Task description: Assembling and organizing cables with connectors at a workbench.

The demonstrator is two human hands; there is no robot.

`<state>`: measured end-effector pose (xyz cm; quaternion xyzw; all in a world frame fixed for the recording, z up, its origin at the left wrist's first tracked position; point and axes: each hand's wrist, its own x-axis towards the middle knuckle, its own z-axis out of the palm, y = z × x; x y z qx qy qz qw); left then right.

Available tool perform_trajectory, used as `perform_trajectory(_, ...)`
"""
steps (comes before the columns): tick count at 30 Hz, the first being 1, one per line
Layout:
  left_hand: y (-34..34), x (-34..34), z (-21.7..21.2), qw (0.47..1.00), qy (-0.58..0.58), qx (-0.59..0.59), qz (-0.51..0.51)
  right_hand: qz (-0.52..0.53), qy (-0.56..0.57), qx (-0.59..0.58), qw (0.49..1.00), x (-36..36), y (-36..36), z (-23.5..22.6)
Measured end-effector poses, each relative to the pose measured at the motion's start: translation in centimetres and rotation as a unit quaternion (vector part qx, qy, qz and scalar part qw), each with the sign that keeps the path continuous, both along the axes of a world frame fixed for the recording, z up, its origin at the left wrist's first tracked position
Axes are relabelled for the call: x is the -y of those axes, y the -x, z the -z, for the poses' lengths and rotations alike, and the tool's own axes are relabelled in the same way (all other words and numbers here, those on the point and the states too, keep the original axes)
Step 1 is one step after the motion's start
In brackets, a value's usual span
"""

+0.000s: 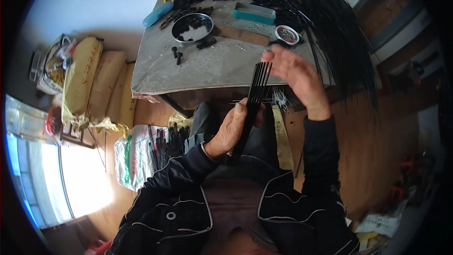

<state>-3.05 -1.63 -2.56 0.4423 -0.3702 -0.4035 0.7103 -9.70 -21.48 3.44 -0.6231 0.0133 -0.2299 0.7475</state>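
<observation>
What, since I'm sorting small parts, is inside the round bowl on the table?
In the bowl lie small black pieces, with a pale patch on the near side. Anything beneath the pieces is covered; whether the patch is bare bowl, I cannot tell.

The thin black rods (255,95) look smooth, faintly glossy. The round dish (190,34) has shiny metal edging; the teal tray (255,18) resembles plastic. The tabletop (155,73) looks matt and scuffed, the brown strip (243,35) wooden, the dark jacket (302,208) matt cloth.
</observation>
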Motion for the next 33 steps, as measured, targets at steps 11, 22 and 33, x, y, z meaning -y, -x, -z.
perform_trajectory(11,0.0,-0.5,1.9,0.978,-0.038,-0.204,-0.032,0.030,-0.023,-0.008,0.999,-4.4,4.1,-2.3)
perform_trajectory(22,-0.1,-0.7,1.6,0.972,-0.048,-0.226,-0.031,0.089,0.032,-0.206,0.974,-4.8,2.4,6.5)
perform_trajectory(33,-0.9,-0.6,2.3,0.989,-0.059,-0.131,-0.025,-0.107,-0.073,-0.242,0.962,-4.1,4.9,10.1)
